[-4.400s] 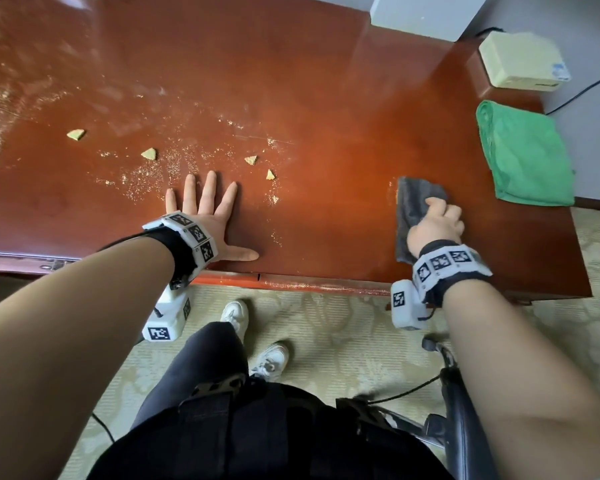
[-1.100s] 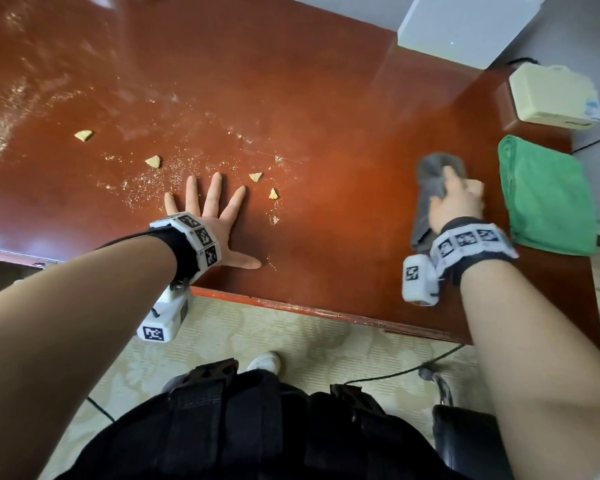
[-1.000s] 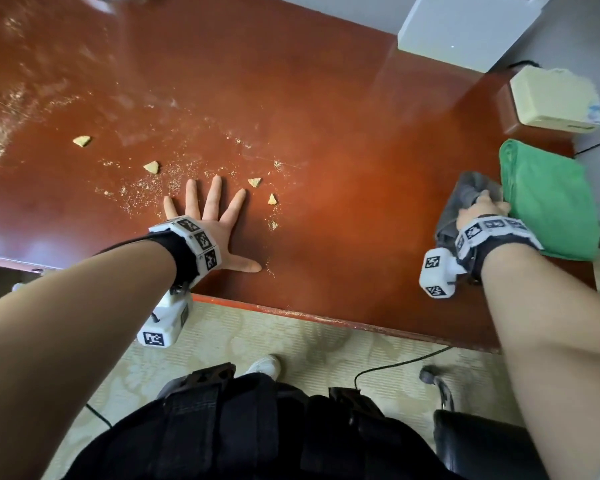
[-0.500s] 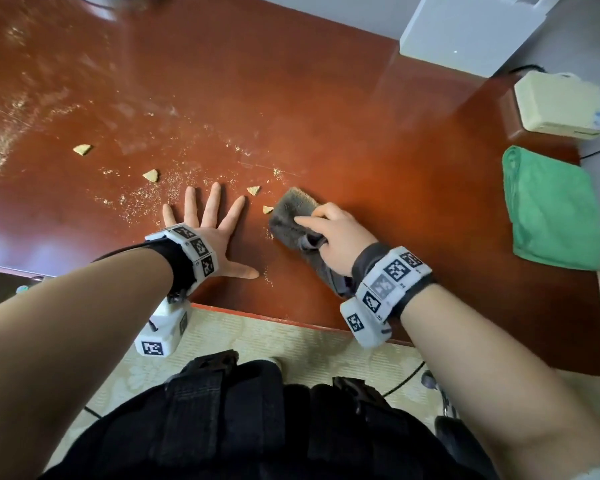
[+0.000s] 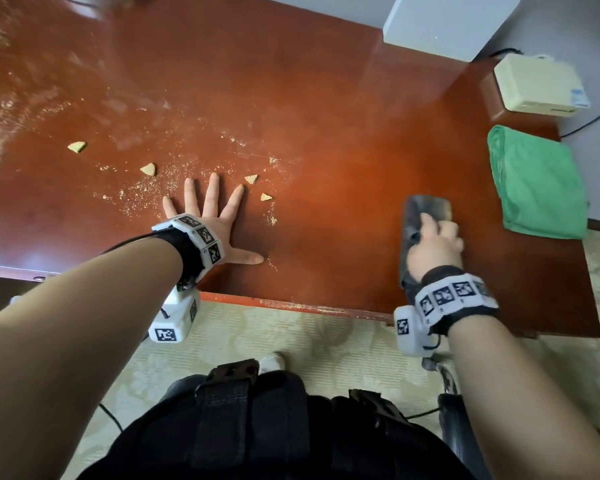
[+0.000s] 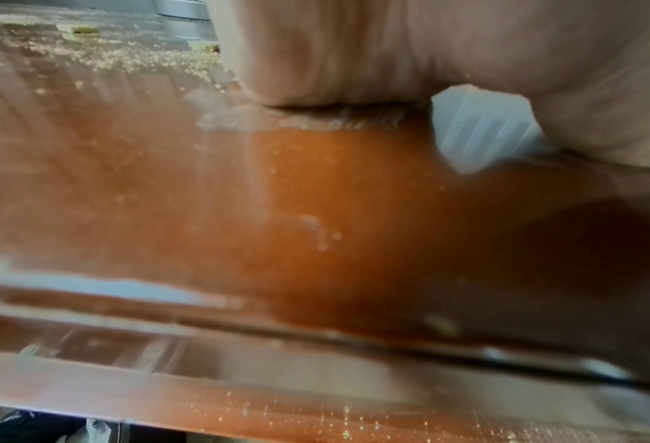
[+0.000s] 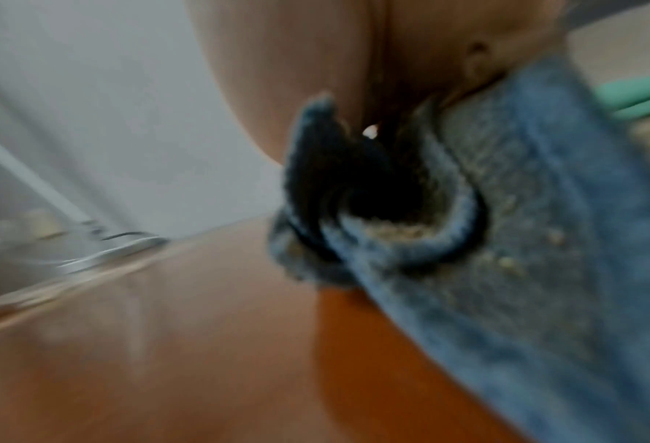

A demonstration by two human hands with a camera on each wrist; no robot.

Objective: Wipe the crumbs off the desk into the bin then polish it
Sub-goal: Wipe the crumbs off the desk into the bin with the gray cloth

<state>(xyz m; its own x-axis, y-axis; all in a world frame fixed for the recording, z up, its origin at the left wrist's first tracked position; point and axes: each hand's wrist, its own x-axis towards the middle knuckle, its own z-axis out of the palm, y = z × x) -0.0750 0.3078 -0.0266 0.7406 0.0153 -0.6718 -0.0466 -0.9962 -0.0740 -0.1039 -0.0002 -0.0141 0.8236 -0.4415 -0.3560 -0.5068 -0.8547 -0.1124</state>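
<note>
My left hand [image 5: 208, 216] lies flat on the red-brown desk [image 5: 326, 98] with fingers spread, in the middle of the crumbs. Yellow crumb pieces [image 5: 148, 169] and fine crumb dust [image 5: 142, 188] lie around its fingertips; two pieces [image 5: 265, 197] sit just right of it. My right hand [image 5: 433, 244] grips a grey cloth [image 5: 426, 207] against the desk near the right end. In the right wrist view the cloth [image 7: 524, 239] is bunched under the palm with crumbs stuck to it. The left wrist view shows the palm [image 6: 392, 54] on the desk [image 6: 316, 209].
A folded green cloth [image 5: 537, 181] lies at the desk's right end. A cream box [image 5: 537, 84] and a white box [image 5: 447, 22] stand behind it. The desk's front edge [image 5: 291, 304] runs above patterned carpet [image 5: 309, 341], with a chair part [image 5: 454, 410] below right.
My right hand with the grey cloth has swept from beside the left hand's crumbs back to the right side of the desk. The left hand has stayed flat in place.
</note>
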